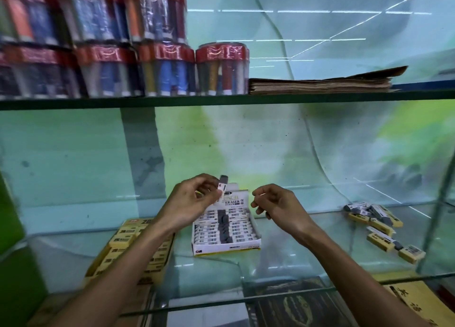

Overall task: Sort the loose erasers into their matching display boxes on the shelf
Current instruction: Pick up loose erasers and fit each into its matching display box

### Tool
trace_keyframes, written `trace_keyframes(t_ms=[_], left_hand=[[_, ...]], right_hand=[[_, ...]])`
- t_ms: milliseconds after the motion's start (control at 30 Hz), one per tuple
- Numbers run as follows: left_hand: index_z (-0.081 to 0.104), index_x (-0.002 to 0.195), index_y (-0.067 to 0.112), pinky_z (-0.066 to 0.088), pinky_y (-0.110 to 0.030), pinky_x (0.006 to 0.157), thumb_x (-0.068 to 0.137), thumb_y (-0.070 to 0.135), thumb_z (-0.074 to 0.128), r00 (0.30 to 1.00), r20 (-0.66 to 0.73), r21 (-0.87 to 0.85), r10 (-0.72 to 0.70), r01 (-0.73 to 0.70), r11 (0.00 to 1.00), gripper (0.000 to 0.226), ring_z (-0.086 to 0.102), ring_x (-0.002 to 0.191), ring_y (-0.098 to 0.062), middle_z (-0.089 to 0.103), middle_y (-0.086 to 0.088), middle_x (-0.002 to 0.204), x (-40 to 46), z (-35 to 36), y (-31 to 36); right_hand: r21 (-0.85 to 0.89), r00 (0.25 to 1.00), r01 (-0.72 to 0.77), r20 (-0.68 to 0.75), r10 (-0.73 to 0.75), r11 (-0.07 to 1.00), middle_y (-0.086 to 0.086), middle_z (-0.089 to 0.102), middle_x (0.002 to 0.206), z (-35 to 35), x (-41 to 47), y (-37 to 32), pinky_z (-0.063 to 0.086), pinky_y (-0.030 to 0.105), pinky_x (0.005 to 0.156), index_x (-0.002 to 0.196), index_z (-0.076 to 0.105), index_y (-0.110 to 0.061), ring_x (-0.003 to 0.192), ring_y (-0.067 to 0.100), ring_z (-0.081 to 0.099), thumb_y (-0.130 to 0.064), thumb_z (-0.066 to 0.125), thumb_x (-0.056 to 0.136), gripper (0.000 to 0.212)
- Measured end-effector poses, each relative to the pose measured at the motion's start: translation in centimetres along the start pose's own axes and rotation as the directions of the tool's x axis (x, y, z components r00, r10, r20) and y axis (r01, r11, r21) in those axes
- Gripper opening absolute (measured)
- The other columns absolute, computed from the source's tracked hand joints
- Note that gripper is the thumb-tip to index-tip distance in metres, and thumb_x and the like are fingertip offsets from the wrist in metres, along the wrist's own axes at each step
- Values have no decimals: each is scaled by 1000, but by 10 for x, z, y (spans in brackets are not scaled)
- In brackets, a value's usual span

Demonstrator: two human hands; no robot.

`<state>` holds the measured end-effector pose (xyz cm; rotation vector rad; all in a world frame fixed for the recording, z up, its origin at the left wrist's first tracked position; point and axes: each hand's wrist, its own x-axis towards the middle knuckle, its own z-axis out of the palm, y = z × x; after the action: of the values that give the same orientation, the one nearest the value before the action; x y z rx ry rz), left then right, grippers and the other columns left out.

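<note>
My left hand [190, 199] pinches a small grey eraser with a white sleeve [223, 182], held above the back of the white display box [225, 249]. That box stands on the glass shelf and holds rows of white-sleeved grey erasers. My right hand [278, 204] hovers just right of the box, fingers curled and apart, holding nothing. A yellow display box [123, 250] of yellow-sleeved erasers lies at the left, partly under my left forearm. A loose pile of mixed grey and yellow erasers [376, 222] lies at the right of the shelf.
The glass shelf [283, 260] has a front edge near me and a metal upright [435, 218] at the right. The shelf above carries several red-lidded tubs [221, 70] and a stack of brown paper [320, 85]. Books show beneath the glass.
</note>
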<state>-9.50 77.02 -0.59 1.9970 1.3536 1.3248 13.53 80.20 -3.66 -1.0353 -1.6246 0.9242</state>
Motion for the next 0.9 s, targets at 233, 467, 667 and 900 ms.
trace_keyframes(t_ms=[233, 467, 667, 900], left_hand=[[72, 105, 16, 41, -13, 69, 88, 19, 71, 953, 286, 508, 102, -242, 827, 17, 60, 82, -5, 71, 2, 100, -2, -5, -25], [70, 105, 14, 47, -29, 80, 91, 13, 64, 945, 321, 629, 67, -265, 731, 15, 60, 95, -17, 66, -2, 105, -4, 3, -29], [68, 103, 18, 49, -31, 80, 89, 17, 65, 945, 319, 651, 78, -278, 707, 14, 61, 96, -16, 67, 0, 103, -4, 2, -31], [70, 91, 27, 46, -22, 70, 91, 30, 66, 945, 235, 363, 229, -304, 881, 5, 56, 78, 3, 65, 17, 87, -3, 48, -6]], right_hand=[[-159, 1000, 17, -22, -20, 987, -1, 75, 80, 9, 12, 11, 53, 37, 78, 94, 65, -21, 69, 14, 67, -13, 61, 91, 9], [-283, 998, 2, -56, -18, 959, -5, 74, 82, 3, 13, 17, 52, 26, 71, 99, 65, -18, 72, 12, 68, -16, 60, 92, 9], [-347, 996, 20, -76, -49, 938, -6, 73, 83, -4, 9, 21, 50, 21, 68, 94, 64, -22, 73, 8, 66, -14, 57, 93, 11], [-434, 989, 35, -115, -93, 900, -9, 69, 86, -39, -10, 25, 45, 7, 64, 96, 66, -21, 76, 0, 63, -16, 60, 93, 8]])
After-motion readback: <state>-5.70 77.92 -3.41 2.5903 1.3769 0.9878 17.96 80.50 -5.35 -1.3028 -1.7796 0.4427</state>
